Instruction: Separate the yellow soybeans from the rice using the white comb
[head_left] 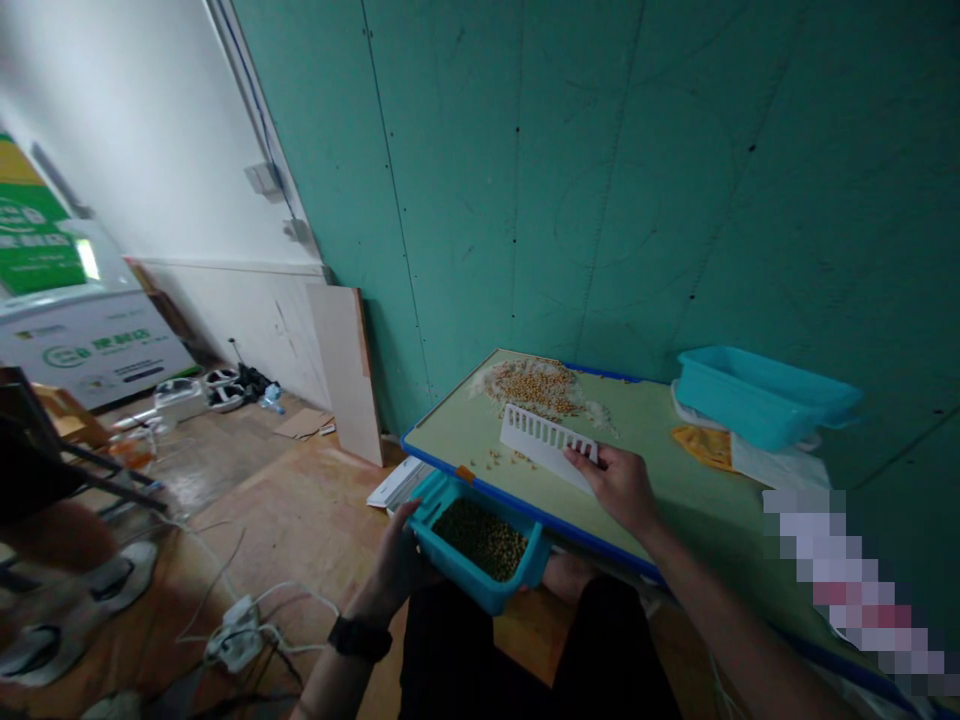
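Observation:
My left hand (pixel 403 550) grips the left end of a teal plastic bin (pixel 457 572) just below the table's front edge. Inside lie small dark green beans (pixel 466 530) and, towards the right, tan soybeans (pixel 506 552). My right hand (pixel 619 485) is closed on the right end of a white slotted plastic strip (pixel 544 447), held over the tabletop. Beyond the strip spreads a heap of soybeans (pixel 536 385) mixed with white grains that look like rice. A few loose beans (pixel 517 457) are scattered between the strip and the table edge.
The pale green table (pixel 675 510) has a blue rim and stands against a green wall. A second teal bin (pixel 765 395) rests at its right rear, beside an orange cloth (pixel 705 447). A power strip (pixel 238 632) and cables lie on the floor; at far left is another person's leg (pixel 67 540).

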